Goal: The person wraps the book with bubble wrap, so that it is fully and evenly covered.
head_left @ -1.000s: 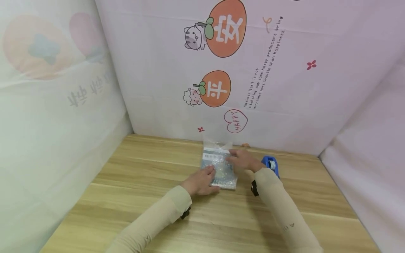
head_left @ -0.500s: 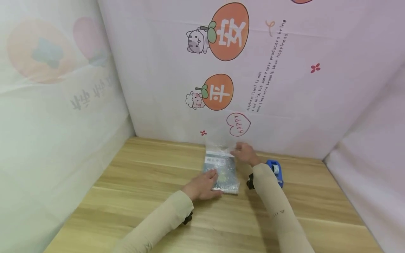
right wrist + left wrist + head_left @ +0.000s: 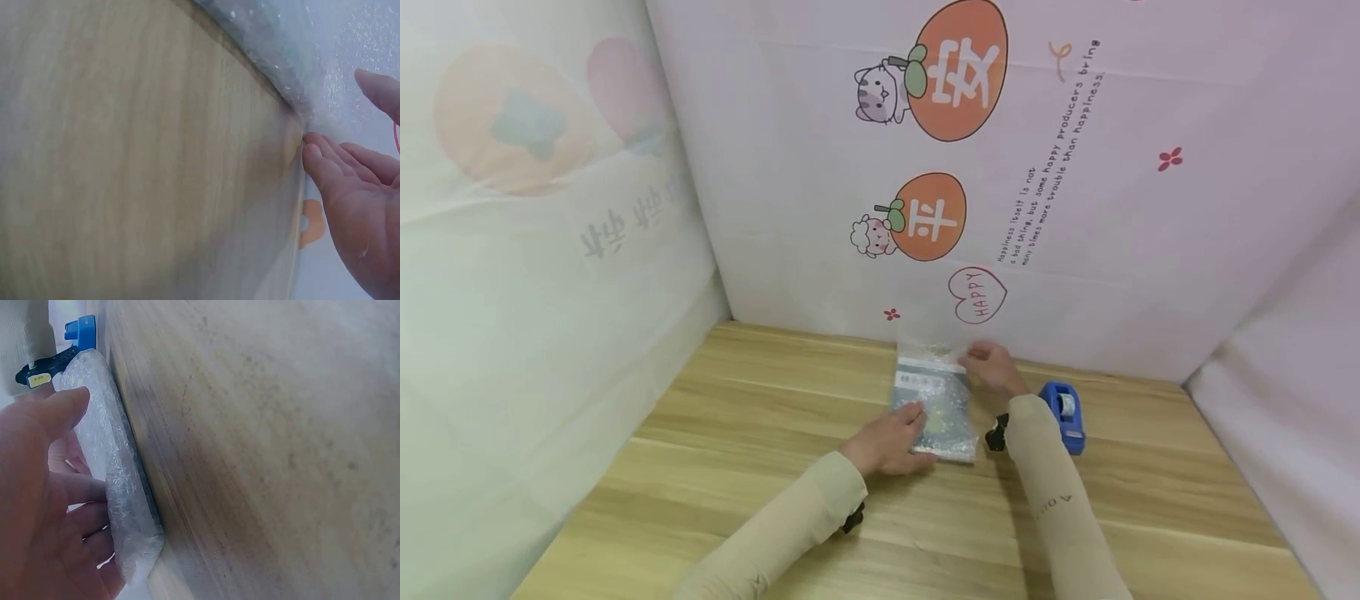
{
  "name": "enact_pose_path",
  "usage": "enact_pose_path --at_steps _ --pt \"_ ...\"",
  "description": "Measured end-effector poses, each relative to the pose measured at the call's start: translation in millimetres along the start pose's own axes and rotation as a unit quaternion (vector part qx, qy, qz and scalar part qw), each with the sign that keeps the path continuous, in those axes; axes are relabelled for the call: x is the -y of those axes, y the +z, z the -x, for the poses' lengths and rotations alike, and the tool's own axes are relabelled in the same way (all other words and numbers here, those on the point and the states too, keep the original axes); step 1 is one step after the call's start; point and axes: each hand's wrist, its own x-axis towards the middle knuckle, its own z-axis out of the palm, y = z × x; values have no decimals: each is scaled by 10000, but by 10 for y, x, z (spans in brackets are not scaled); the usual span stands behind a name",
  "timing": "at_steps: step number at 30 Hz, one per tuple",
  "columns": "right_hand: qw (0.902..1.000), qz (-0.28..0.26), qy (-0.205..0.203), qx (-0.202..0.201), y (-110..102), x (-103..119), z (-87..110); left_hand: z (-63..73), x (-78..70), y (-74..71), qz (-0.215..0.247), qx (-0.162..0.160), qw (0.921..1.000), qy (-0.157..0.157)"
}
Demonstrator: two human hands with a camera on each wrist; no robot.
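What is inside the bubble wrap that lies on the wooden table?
Through the clear bubble wrap shows a flat, bluish item with a pale band bearing characters. The left hand covers part of its lower left side, and its underside is hidden too.

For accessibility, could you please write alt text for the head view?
A person's left hand rests on a bubble-wrapped packet, right hand at its far right corner, on a wooden table; blue tape dispenser to the right.
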Motion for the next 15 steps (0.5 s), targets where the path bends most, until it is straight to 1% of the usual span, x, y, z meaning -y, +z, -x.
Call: enact_pose_path --at_steps 5,6,9,12,13,15 --pt "9987 -425 265 -102 14 -21 -1 -28 -18 7 33 -11 10000 22" --pt "9973 -635 356 -122 22 -28 0 -33 -22 11 33 -7 10000 26" --pt "9892 -1325 594 -209 55 -40 0 -37 -28 16 42 -19 10000 25" --pt "9765 -2007 739 -247 100 -24 -7 -29 -20 11 33 11 10000 -22" --pt "9751 -2074 732 -277 115 -14 -13 -26 -13 9 29 14 10000 -34" --pt "9781 -1936 662 -372 139 12 -31 -18 3 0 32 27 10000 -53"
